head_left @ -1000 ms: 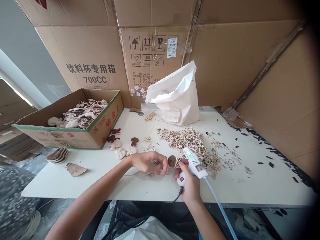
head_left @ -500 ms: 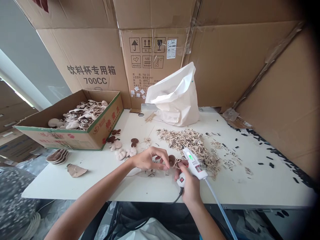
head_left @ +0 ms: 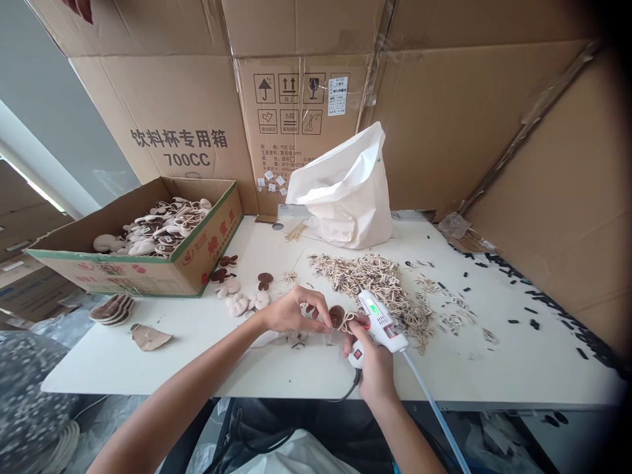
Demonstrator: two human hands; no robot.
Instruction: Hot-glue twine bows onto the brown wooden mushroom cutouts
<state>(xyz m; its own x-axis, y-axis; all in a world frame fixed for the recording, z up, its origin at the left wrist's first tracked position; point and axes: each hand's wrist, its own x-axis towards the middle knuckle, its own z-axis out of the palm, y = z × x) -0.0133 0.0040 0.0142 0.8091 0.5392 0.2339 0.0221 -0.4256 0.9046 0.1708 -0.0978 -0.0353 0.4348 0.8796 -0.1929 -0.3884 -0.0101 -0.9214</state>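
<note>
My left hand (head_left: 295, 312) pinches the edge of a small round brown disc (head_left: 336, 316) with its fingertips. A small twine bow (head_left: 349, 321) lies against the disc. My right hand (head_left: 376, 370) grips a white hot glue gun (head_left: 381, 327), its nozzle end hidden near the bow and its fingers reaching to the disc. A pale cable (head_left: 434, 415) runs from the gun down past the table's front edge. Several pale mushroom-shaped pieces (head_left: 237, 299) and brown pieces (head_left: 265, 280) lie left of my hands.
A cardboard box (head_left: 210, 247) of finished mushroom pieces stands at the left of the white table (head_left: 148, 365). Behind lie a heap of twine bows (head_left: 370, 280) and a white paper bag (head_left: 345, 197). Black bits (head_left: 533, 324) are scattered right. A co-worker's hand (head_left: 81, 8) shows at the top.
My left hand has moved right from beside the disc and now holds its edge. The right hand and glue gun stay nearly where they were.
</note>
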